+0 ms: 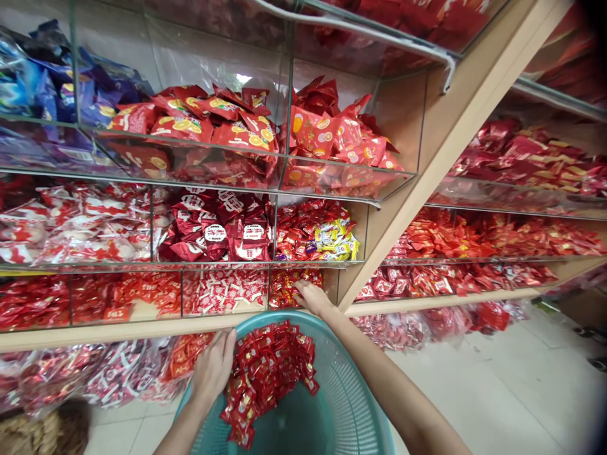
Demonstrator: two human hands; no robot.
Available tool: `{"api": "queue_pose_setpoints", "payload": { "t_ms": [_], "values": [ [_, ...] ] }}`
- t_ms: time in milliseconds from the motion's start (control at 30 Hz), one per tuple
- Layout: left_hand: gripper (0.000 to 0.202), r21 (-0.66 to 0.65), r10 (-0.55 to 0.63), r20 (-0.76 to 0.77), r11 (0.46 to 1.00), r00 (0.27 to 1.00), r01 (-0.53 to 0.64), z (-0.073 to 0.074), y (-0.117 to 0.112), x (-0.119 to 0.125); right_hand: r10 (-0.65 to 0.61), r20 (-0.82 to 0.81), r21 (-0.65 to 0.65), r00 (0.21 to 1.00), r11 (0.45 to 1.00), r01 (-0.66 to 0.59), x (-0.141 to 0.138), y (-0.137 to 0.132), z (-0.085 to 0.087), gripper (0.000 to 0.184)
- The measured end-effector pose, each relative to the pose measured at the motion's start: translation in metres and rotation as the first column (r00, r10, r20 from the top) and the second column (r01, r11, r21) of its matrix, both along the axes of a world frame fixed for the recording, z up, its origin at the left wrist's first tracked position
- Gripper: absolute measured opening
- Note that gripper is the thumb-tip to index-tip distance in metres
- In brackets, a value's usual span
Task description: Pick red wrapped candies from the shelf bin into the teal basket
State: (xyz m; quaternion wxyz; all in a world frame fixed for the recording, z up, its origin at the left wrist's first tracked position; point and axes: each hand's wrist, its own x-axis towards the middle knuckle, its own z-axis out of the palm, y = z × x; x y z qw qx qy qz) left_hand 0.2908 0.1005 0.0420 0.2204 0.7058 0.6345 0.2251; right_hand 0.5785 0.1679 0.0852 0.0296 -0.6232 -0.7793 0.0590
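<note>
A teal basket (341, 404) sits closest, tilted toward the shelves, with a heap of small red candies (268, 373) piled against its upper wall. The left hand (213, 370) rests on the basket's rim, fingers lying flat against the heap's left edge, clenched on nothing that shows. The right hand (310, 297) reaches over the rim into the lowest bin (294, 287), its fingers buried among red sweets there; whether it grasps any cannot be told. Above, clear-fronted compartments hold red-and-white wrapped sweets (222, 287), dark red packets (218, 230) and orange-printed bags (208, 123). Bagged stock (109, 373) lies under the shelf.
</note>
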Motion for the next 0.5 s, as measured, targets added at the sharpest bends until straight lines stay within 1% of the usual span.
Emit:
{"api": "queue_pose_setpoints", "payload": {
  "t_ms": [200,300,400,500],
  "values": [
    [0.052,-0.001,-0.003,-0.003,1.000,1.000,0.003,0.0029,-0.0012,0.0014,-0.061,0.023,0.044,0.998,0.997,0.060,-0.0100,-0.0010,0.0016,0.027],
    [0.052,-0.002,-0.005,-0.006,1.000,1.000,0.005,0.0037,-0.0019,0.0017,-0.079,0.014,0.046,0.997,0.996,0.078,-0.0109,-0.0015,0.0009,0.026],
    [0.053,0.002,-0.006,-0.024,1.000,1.000,0.006,0.0032,-0.0015,0.0017,-0.046,0.002,0.022,0.999,0.999,0.046,-0.0067,-0.0008,0.0004,0.026],
    [0.053,0.020,-0.002,-0.037,1.000,0.999,0.003,0.0010,-0.0007,0.0009,-0.003,0.003,-0.013,1.000,1.000,0.003,-0.0022,-0.0003,0.0014,0.031]
  ]
}}
